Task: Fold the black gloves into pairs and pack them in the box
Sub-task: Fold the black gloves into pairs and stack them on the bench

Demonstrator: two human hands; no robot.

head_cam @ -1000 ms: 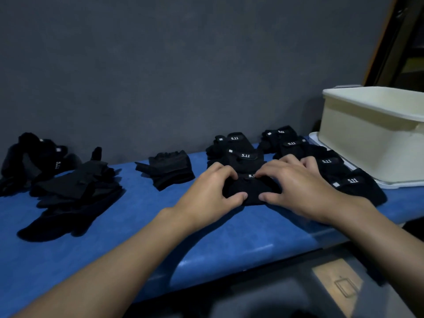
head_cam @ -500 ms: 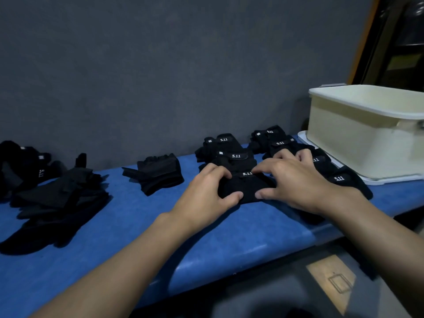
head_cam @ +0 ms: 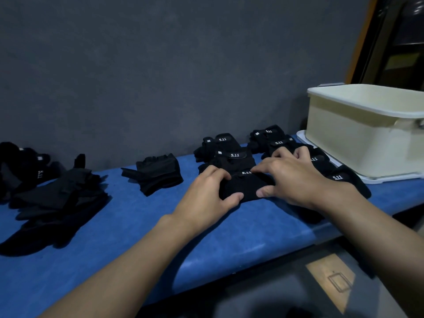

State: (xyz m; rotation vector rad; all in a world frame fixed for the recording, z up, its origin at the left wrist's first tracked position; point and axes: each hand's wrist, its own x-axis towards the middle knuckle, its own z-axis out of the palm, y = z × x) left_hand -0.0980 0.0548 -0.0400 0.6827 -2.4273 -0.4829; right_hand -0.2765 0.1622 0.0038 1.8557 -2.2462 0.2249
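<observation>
A folded black glove pair (head_cam: 244, 185) lies on the blue table (head_cam: 128, 228) near its front edge. My left hand (head_cam: 206, 198) grips its left side, thumb at the front and fingers curled over the back. My right hand (head_cam: 291, 180) grips its right side the same way. Behind it lie several more folded pairs with white 5.11 labels (head_cam: 231, 154), in two rows running back to the wall. The cream box (head_cam: 358, 136) stands at the far right on a white lid (head_cam: 302, 140); its inside is hidden.
A single folded glove (head_cam: 158, 174) lies left of the rows. A loose heap of unfolded black gloves (head_cam: 52, 198) fills the table's left end. The grey wall (head_cam: 183, 65) runs close behind. The floor drops off past the table's front edge.
Both hands stay on the same folded pair, with fingers shifting slightly. The view has turned a little to the right, so everything sits further left.
</observation>
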